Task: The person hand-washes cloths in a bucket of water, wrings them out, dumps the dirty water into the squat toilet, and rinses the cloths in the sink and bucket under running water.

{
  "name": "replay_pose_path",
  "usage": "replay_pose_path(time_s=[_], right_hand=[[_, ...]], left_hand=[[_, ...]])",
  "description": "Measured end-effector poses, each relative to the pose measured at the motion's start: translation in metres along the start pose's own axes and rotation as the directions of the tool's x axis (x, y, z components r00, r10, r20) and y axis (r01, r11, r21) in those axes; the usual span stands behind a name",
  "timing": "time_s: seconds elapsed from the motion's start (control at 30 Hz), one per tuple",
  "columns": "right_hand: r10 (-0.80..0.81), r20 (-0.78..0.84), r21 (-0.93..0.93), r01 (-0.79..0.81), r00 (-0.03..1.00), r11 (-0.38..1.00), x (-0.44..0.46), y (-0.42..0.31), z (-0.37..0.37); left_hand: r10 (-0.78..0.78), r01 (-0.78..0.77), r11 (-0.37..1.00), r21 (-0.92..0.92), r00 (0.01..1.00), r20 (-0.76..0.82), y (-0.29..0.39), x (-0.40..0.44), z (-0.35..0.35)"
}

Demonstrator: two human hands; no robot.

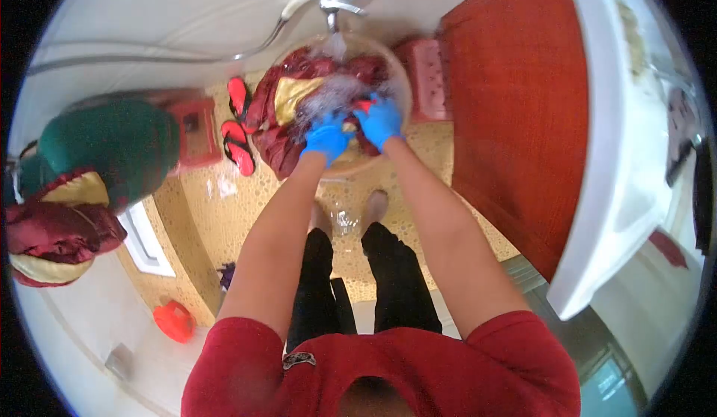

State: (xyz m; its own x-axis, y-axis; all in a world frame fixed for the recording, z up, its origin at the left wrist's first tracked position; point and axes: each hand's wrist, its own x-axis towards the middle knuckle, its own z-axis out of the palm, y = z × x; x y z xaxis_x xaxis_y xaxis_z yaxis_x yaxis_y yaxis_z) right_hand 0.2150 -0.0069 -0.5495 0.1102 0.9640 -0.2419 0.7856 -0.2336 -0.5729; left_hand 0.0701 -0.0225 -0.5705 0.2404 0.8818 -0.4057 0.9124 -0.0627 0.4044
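While both bare forearms (261, 245) reach down from a red shirt (448, 365), the blue-gloved left hand (327, 139) and right hand (382, 120) sit a little apart on the near side of a wet, dark red cloth (273, 148) with yellow patches. Their fingers point forward into it, but foam (328, 96) and blur hide the tips, so I cannot tell whether they pinch the folds or only press on them. The cloth lies bunched in a round tub (408, 92), heaped up against its left side. Past the hands, water (337, 46) runs from a tap (329, 3) into the far part of the tub. The step in hand seems to be working the cloth in soapy water under that stream; the next move, I judge, calls for a firm hold, since soaked fabric should be heavy and slippery, and for keeping loose folds inside the rim. Around the tub are red slippers (240, 159) to the left and a pink stool (428, 81) just to the right.
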Motion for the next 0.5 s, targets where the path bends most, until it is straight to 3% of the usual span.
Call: replay_pose_path(time_s=[0.03,0.07,0.1,0.13,0.17,0.2,0.23,0.3,0.37,0.4,0.43,0.47,0.5], right_hand=[[0.047,0.0,0.059,-0.047,0.999,0.997,-0.01,-0.011,-0.016],[0.068,-0.05,0.293,-0.051,0.996,0.955,-0.014,0.01,0.006],[0.245,0.016,0.472,-0.223,0.969,0.853,-0.033,-0.02,-0.03],[0.269,-0.009,0.641,-0.201,0.963,0.741,-0.047,-0.025,-0.032],[0.287,-0.028,0.785,-0.157,0.957,0.599,-0.058,-0.026,-0.034],[0.301,-0.059,0.796,-0.138,0.952,0.59,-0.075,-0.043,-0.06],[0.249,-0.036,0.768,-0.133,0.968,0.627,-0.091,-0.072,-0.102],[0.198,-0.031,0.754,-0.107,0.98,0.648,-0.112,-0.125,-0.18],[0.023,-0.26,0.581,0.138,0.965,0.802,-0.134,-0.168,-0.247],[-0.121,-0.434,0.512,0.355,0.893,0.782,-0.14,-0.184,-0.277],[-0.251,-0.581,0.405,0.543,0.774,0.736,-0.141,-0.196,-0.307],[-0.26,-0.671,0.382,0.625,0.694,0.681,-0.148,-0.206,-0.333],[-0.386,-0.614,0.51,0.719,0.689,0.472,-0.145,-0.21,-0.363]], left_hand=[[0.038,-0.038,0.999,0.001,0.999,-0.012,0.006,-0.009,-0.016],[0.084,-0.091,0.944,-0.317,0.996,-0.035,0.013,-0.025,-0.032],[0.131,-0.138,0.791,-0.595,0.99,-0.056,0.024,-0.039,-0.048],[0.175,-0.178,0.792,-0.584,0.983,-0.061,0.042,-0.055,-0.069],[0.15,-0.145,0.696,-0.703,0.987,-0.055,0.064,-0.073,-0.094],[0.122,-0.102,0.584,-0.805,0.992,-0.038,0.085,-0.087,-0.116],[0.154,-0.132,0.594,-0.794,0.987,-0.049,0.107,-0.095,-0.131],[0.094,-0.412,0.354,-0.839,0.909,-0.407,0.142,-0.114,-0.161],[0.179,-0.448,0.392,-0.804,0.894,-0.411,0.159,-0.123,-0.206],[0.233,-0.46,0.418,-0.784,0.888,-0.397,0.168,-0.128,-0.228],[0.211,-0.434,0.338,-0.835,0.9,-0.382,0.18,-0.131,-0.252],[0.249,-0.465,0.437,-0.77,0.885,-0.393,0.202,-0.149,-0.294],[0.287,-0.507,0.483,-0.714,0.862,-0.419,0.218,-0.156,-0.324]])
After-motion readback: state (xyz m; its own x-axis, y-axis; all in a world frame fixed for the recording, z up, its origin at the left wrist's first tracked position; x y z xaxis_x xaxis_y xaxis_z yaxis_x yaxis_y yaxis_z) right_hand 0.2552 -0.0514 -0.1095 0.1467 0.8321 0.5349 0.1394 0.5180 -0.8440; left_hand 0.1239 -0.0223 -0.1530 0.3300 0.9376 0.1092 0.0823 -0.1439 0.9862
